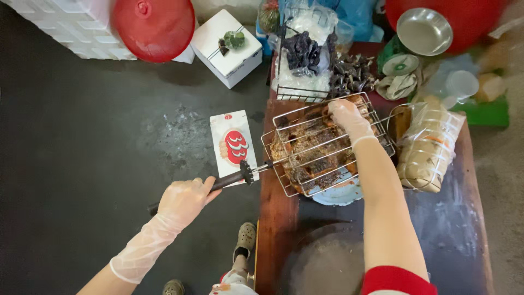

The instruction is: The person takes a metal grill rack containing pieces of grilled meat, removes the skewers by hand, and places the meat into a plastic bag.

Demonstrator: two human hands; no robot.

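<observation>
Already charred dark, the grilled fish (319,155) lies clamped in the wire grill basket (327,145), held over the wooden table (275,218) above a plate. Left hand (183,201) clenches the black handle (229,180); right hand (346,117) presses on the basket's far edge, not yet opened.

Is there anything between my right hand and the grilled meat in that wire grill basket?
Yes. The right hand rests on the wire grill basket, whose upper grid covers the dark grilled meat. The left hand grips the basket's black handle.
</observation>
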